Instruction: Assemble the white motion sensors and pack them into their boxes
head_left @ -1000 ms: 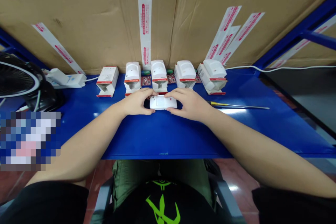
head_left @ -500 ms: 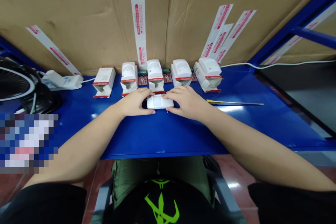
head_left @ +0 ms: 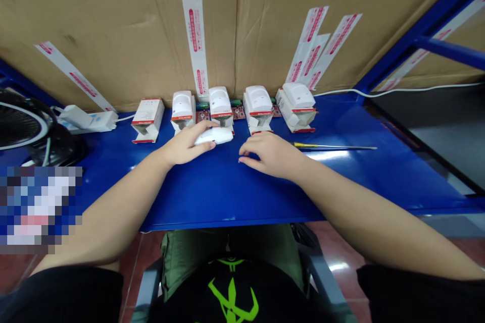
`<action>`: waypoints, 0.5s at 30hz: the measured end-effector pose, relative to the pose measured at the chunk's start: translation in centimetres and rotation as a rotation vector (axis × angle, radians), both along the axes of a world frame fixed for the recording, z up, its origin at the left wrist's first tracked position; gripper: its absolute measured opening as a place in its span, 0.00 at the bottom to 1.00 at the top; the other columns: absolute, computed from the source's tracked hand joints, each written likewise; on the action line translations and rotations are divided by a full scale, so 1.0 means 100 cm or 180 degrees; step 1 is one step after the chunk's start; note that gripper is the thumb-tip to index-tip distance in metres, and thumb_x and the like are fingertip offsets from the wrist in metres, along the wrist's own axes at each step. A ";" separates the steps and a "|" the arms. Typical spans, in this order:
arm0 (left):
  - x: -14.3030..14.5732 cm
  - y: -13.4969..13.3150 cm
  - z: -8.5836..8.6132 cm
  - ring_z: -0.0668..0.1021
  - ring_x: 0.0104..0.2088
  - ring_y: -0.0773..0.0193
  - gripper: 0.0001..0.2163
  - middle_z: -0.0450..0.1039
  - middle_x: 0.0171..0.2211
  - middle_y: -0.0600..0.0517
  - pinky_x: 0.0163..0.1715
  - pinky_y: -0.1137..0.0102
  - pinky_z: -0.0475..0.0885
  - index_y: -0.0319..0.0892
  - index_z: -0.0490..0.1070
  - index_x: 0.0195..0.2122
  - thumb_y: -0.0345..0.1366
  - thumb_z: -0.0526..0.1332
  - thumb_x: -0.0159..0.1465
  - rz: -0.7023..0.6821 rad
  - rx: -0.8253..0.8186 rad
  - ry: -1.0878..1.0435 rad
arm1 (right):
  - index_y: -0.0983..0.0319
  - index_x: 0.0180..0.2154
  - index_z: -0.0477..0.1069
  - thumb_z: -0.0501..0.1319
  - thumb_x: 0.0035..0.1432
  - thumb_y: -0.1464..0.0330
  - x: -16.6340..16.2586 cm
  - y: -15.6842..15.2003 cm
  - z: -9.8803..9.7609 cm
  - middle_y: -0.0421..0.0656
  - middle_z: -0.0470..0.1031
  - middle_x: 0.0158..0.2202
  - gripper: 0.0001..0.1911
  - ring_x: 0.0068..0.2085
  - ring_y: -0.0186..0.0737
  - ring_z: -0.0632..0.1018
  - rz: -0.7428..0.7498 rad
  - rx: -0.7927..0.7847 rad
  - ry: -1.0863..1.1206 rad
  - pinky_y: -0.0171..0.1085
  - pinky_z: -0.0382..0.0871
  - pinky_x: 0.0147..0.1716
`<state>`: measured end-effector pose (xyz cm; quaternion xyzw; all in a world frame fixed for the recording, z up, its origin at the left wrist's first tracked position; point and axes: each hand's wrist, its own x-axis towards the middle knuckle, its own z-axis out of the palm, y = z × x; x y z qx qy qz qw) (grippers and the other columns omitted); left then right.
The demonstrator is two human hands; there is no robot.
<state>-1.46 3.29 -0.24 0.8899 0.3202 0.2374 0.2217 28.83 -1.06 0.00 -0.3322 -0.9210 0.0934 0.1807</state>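
Observation:
My left hand (head_left: pixel 186 145) grips a white plastic sensor housing (head_left: pixel 215 135) and holds it just above the blue table (head_left: pixel 227 186), close to the row of boxes. My right hand (head_left: pixel 268 155) rests on the table a little to the right of the housing, fingers curled downward, touching nothing I can make out. Behind both hands stands a row of small white boxes with red trim (head_left: pixel 220 107), several carrying white sensors on top.
A yellow-handled screwdriver (head_left: pixel 333 147) lies to the right of my right hand. Red circuit boards (head_left: pixel 238 112) lie between the boxes. A white power strip (head_left: pixel 87 118) and a black fan (head_left: pixel 26 128) sit at the left. Taped cardboard (head_left: pixel 151 25) walls the back.
My left hand has lifted the white housing and carried it back and left toward the boxes. My right hand has let go of it and stays on the table.

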 end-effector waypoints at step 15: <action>0.011 -0.007 0.001 0.89 0.38 0.49 0.31 0.85 0.48 0.43 0.31 0.61 0.82 0.51 0.63 0.62 0.59 0.69 0.64 -0.0051 -0.3163 -0.1802 | 0.59 0.36 0.78 0.61 0.68 0.71 -0.010 0.000 -0.006 0.46 0.83 0.34 0.08 0.34 0.42 0.81 -0.0195 -0.0389 0.0426 0.41 0.73 0.38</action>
